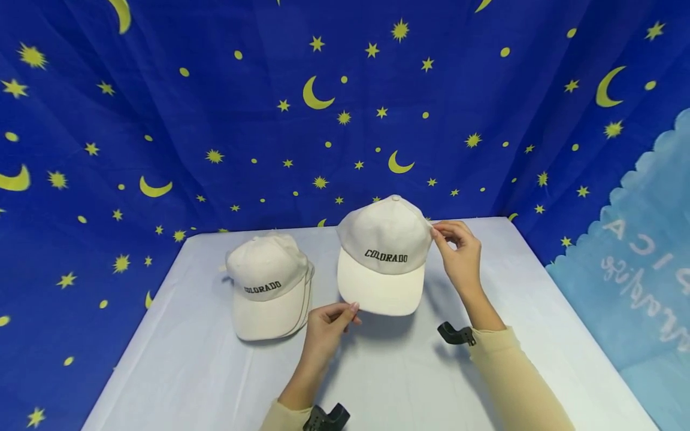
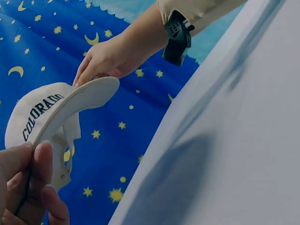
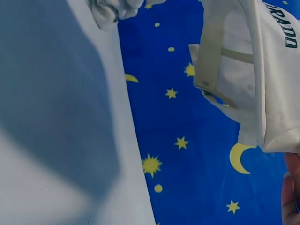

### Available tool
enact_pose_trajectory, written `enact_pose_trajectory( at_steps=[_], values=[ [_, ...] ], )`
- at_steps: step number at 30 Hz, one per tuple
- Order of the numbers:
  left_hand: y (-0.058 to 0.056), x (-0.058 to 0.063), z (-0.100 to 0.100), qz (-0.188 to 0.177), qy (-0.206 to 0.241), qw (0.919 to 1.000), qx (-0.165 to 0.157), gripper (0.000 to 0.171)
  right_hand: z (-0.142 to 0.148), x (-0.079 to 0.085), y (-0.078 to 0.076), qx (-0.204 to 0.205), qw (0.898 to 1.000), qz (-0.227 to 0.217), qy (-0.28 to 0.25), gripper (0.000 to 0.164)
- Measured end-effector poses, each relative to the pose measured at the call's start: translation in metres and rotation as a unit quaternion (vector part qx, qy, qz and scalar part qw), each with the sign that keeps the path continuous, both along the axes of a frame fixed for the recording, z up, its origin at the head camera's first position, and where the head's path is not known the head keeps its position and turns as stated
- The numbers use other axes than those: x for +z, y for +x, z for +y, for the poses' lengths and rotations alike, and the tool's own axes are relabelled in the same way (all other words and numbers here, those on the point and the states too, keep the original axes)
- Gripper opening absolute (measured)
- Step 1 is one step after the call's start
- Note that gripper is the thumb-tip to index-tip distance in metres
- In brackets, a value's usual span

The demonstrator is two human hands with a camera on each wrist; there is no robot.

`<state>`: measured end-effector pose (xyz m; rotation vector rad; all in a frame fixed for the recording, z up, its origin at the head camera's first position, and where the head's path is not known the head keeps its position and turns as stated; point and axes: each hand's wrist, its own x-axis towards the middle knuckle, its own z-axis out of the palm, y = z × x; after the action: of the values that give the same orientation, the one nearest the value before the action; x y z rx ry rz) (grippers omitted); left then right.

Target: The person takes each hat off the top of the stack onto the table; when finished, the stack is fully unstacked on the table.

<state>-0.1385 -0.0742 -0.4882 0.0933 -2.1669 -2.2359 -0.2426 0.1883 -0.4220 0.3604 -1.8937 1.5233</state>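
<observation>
A white baseball cap with COLORADO in dark letters is held up above the table, its brim toward me. My left hand pinches the brim's near left corner between thumb and fingers, also plain in the left wrist view on the cap. With thumb and fingertips my right hand pinches the right side of the crown. The right wrist view shows the cap's open underside and back strap; only a little of the right fingers shows at the edge.
Left of the held cap, a stack of similar white caps sits on the white-covered table, brims toward me. Behind hangs a blue curtain with yellow moons and stars. A light blue cloth with lettering hangs at right.
</observation>
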Motion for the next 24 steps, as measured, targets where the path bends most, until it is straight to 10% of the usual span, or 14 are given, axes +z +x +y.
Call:
enact_pose_trajectory(
  at_steps=[24],
  values=[
    [-0.002, -0.014, 0.039, -0.002, 0.008, 0.9998, -0.016, 0.020, 0.037, -0.009, 0.002, -0.023, 0.999, -0.008, 0.023, 0.011]
  ],
)
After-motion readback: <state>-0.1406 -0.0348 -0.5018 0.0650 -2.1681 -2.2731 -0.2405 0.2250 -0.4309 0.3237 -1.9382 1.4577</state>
